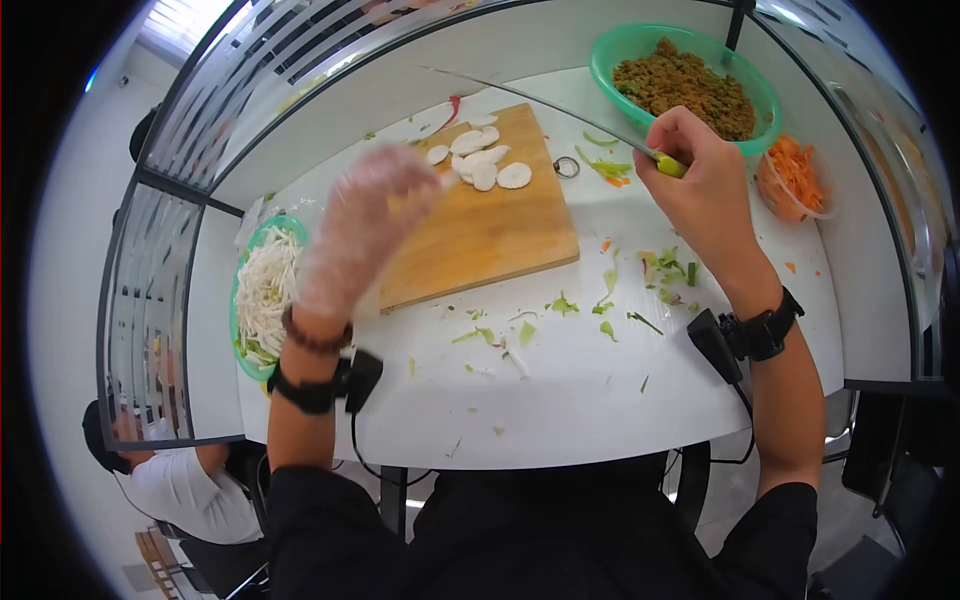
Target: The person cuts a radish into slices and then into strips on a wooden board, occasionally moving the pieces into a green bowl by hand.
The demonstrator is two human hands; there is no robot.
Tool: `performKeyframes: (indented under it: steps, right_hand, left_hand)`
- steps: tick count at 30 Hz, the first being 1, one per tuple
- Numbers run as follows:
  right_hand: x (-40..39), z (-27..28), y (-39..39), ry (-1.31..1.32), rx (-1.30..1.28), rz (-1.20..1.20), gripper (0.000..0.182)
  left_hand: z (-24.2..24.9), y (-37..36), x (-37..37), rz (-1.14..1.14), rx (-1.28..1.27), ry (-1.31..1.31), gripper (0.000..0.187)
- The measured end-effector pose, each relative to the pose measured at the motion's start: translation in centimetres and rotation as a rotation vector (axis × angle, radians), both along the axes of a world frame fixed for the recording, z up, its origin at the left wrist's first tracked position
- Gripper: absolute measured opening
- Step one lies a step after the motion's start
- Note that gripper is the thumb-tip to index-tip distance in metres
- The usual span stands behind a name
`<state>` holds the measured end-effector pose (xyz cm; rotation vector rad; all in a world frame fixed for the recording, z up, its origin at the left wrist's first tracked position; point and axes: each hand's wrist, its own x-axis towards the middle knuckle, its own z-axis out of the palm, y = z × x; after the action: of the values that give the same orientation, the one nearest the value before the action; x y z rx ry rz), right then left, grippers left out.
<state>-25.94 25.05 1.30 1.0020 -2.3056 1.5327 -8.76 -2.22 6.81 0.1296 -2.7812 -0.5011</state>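
Observation:
My right hand [695, 165] is closed round the yellow-green handle of a knife [560, 108]. Its long thin blade points up and to the left, seen almost edge-on past the far right corner of the wooden cutting board [470, 240]. Several round white slices [480, 160] of a vegetable lie on the far part of that board, some overlapping. Over the board's left side is my left hand [370, 215], in a clear plastic glove and smeared by motion. Its fingertips are close to the slices, and I cannot tell whether they hold anything.
A green bowl of brown crumbly food [597, 62] stands at the back right, beside a clear tub of shredded carrot [822, 212]. White shreds fill a green basket [236, 310] at left. Vegetable scraps [565, 303] litter the white table [600, 410]. Partitions surround it; a person [195, 495] sits beyond.

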Motion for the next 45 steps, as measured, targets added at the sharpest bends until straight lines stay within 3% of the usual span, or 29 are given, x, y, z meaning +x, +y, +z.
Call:
performKeyframes:
  steps: [1, 5, 9, 12, 13, 16, 20, 21, 29, 32, 43, 45]
  right_hand:
    - [-0.1, 0.0, 0.0, 0.002, -0.007, 0.004, 0.019]
    - [0.3, 0.2, -0.1, -0.05, 0.065, 0.002, 0.019]
    - [1.0, 0.4, -0.1, -0.095, 0.164, 0.095, 0.017]
    - [1.8, 0.5, -0.4, -0.026, 0.261, 0.151, 0.013]
    - [2.4, 1.5, -0.5, -0.115, 0.341, 0.179, 0.012]
    - [2.6, 0.4, -0.8, -0.069, 0.315, 0.231, 0.013]
    - [3.1, 0.6, -1.1, -0.079, 0.52, 0.244, 0.014]
    - [3.4, 0.7, -1.3, -0.069, 0.565, 0.258, 0.016]
    - [6.5, 1.0, -2.7, 0.353, 0.818, 0.414, 0.009]
    - [6.7, 1.0, -2.6, 0.387, 0.956, 0.441, 0.01]
    - [6.9, 1.0, -3.4, 0.659, 1.089, 0.446, 0.016]
    - [7.0, 1.1, -3.5, 0.612, 1.084, 0.445, 0.016]
  left_hand:
    - [-0.9, 0.5, 1.7, -0.141, -0.039, -0.046, 0.026]
    - [-2.7, 1.3, 4.6, -0.042, -0.052, -0.101, 0.054]
    - [-3.6, 1.9, 3.4, -0.107, -0.098, -0.166, 0.05]
    - [-4.2, 2.6, 2.9, -0.102, 0.093, -0.165, 0.048]
    - [-4.3, 3.0, 2.9, -0.145, 0.152, -0.113, 0.045]
    - [-4.4, 3.4, 3.1, -0.22, 0.013, -0.011, 0.044]
    - [-4.5, 3.5, 4.1, -0.226, -0.002, -0.061, 0.039]
    - [-5.1, 2.8, 4.4, -0.333, -0.067, -0.053, 0.042]
    - [-6.0, 4.2, 6.6, -0.317, -0.07, -0.14, 0.059]
    - [-6.7, 4.2, 6.7, -0.307, -0.103, -0.117, 0.06]
    - [-6.7, 4.5, 6.2, -0.287, -0.114, -0.124, 0.059]
    - [-6.4, 4.5, 6.1, -0.288, -0.123, -0.136, 0.059]
